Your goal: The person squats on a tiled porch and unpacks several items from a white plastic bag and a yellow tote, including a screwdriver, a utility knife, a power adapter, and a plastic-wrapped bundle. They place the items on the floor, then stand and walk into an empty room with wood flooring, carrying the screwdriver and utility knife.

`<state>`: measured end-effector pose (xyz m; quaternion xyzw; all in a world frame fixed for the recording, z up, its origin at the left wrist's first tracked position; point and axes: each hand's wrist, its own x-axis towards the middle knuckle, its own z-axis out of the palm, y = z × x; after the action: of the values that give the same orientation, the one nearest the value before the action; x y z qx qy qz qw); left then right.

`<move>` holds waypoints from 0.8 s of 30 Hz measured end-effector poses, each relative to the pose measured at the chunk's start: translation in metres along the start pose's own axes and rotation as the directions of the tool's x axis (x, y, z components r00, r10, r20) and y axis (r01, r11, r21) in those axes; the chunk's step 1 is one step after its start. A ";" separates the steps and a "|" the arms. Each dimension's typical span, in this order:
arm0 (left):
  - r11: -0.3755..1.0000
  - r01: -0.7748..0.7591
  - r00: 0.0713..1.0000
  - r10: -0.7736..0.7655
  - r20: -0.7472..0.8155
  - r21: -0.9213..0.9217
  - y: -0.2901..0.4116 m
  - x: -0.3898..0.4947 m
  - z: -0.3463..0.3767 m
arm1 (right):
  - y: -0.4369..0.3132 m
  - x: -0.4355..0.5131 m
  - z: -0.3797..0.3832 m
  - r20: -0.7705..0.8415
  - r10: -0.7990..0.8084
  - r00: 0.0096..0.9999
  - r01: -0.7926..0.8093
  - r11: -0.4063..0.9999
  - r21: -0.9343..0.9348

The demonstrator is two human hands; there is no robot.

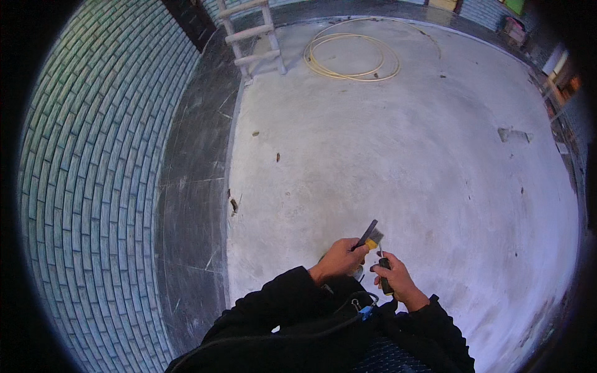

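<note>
My left hand grips a flat brush with grey bristles and a yellow band. Pinched alongside it is a dark flat strip, perhaps metal, that points up and to the right. A screwdriver with a dark handle lies in the fingers of my right hand. Its thin shaft rises towards the brush, and I cannot tell whether the tip touches it. Both hands are close together in front of my body, over the pale floor. The lower part of the brush is hidden by my left hand.
A coiled yellowish hose lies on the concrete floor ahead. Farther left stands a ladder. Dark tiles run along the brick-patterned wall on my left. A cable crosses my dark jacket.
</note>
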<state>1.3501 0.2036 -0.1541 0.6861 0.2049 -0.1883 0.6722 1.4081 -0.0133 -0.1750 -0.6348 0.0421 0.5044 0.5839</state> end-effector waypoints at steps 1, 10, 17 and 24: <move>1.000 -0.003 1.000 0.004 0.009 -0.017 0.007 0.015 -0.001 | -0.013 0.011 -0.010 0.018 -0.002 1.000 0.002 1.000 -0.005; 0.989 0.033 0.997 -0.022 0.076 -0.144 0.083 0.212 -0.051 | -0.141 0.144 -0.088 -0.054 0.086 0.995 -0.094 0.980 -0.174; 0.992 -0.071 0.991 0.058 0.121 0.108 0.195 0.318 -0.079 | -0.255 0.199 -0.126 0.003 -0.022 1.000 0.022 0.996 -0.082; 0.989 0.000 0.979 -0.030 0.204 0.146 0.276 0.473 -0.075 | -0.326 0.317 -0.232 -0.022 0.023 1.000 -0.021 0.998 0.064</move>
<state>1.8959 0.2881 -0.1718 0.7084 0.1254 -0.2777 0.6366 1.9089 0.0767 -0.2100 -0.6210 0.0717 0.5021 0.5976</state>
